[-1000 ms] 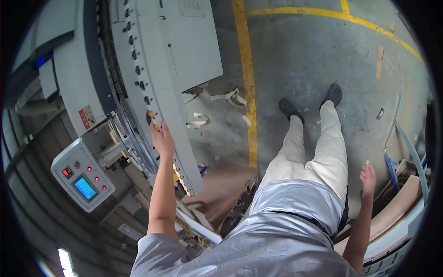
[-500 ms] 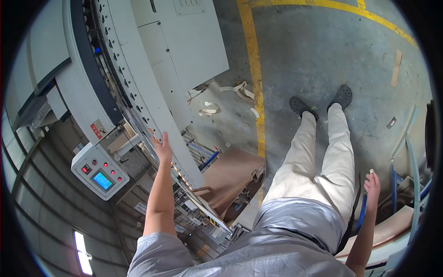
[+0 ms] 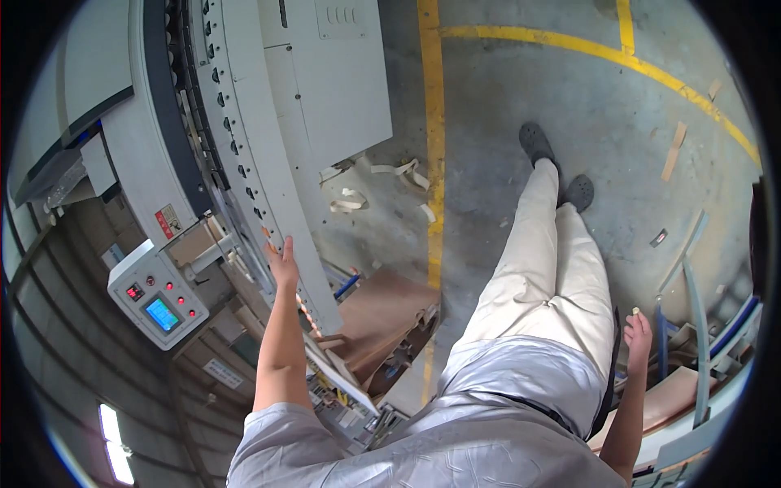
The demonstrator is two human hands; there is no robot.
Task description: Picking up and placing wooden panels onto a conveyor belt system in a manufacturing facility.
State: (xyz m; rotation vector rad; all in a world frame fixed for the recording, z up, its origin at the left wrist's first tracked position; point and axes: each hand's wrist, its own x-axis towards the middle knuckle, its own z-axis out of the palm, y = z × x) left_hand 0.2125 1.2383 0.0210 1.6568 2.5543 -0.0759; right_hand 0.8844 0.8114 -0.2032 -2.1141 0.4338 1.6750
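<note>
My left arm reaches out to a long pale machine rail (image 3: 268,146) lined with small dark rollers. My left hand (image 3: 282,262) lies at the rail's edge, thumb spread from the fingers, close to a row of orange-lit spots. Its other fingertips are partly hidden against the machine. Low at my right side, my right hand (image 3: 639,333) is closed with a small cream-coloured piece (image 3: 636,311) pinched at the fingertips. The piece is too small to name exactly.
A control box (image 3: 159,297) with a blue screen and red lights juts out at the left. Brown boards (image 3: 378,301) stand below the rail. Pale strip scraps (image 3: 403,172) litter the floor near a yellow line (image 3: 434,122). Metal frames (image 3: 700,325) stand at the right.
My feet have shifted: one shoe is now farther forward, the other farther back. The machine and floor have slid in view as I move along; both hands keep their poses.
</note>
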